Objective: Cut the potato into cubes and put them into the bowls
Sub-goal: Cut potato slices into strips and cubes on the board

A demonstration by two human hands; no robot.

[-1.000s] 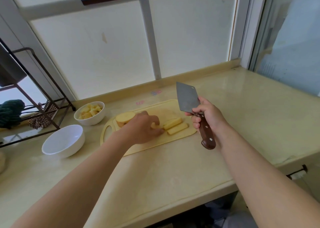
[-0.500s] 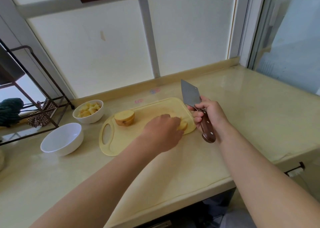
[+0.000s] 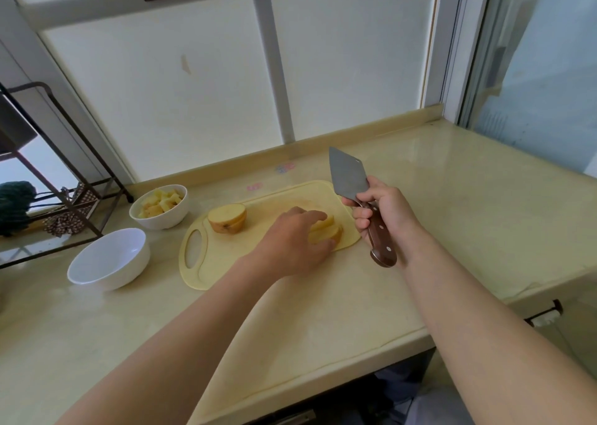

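A pale yellow cutting board (image 3: 226, 256) lies on the counter. On its left part sits a potato half (image 3: 227, 218), cut face up. My left hand (image 3: 294, 242) presses down on a stack of potato strips (image 3: 326, 230) at the board's right end; my fingers hide part of them. My right hand (image 3: 384, 213) grips the wooden handle of a cleaver (image 3: 350, 179), blade raised and tilted just right of the board. A white bowl (image 3: 160, 206) behind the board's left end holds potato cubes. A second white bowl (image 3: 109, 259), nearer me, has nothing in it.
A dark metal rack (image 3: 61, 179) stands at the far left with a dark green cloth bundle (image 3: 14, 203) beside it. A window wall runs along the counter's back. The counter's front edge is close to my body.
My left hand has gathered the potato strips and slid them from the board's middle to its right end. The cleaver stays raised on the right, shifted only slightly.
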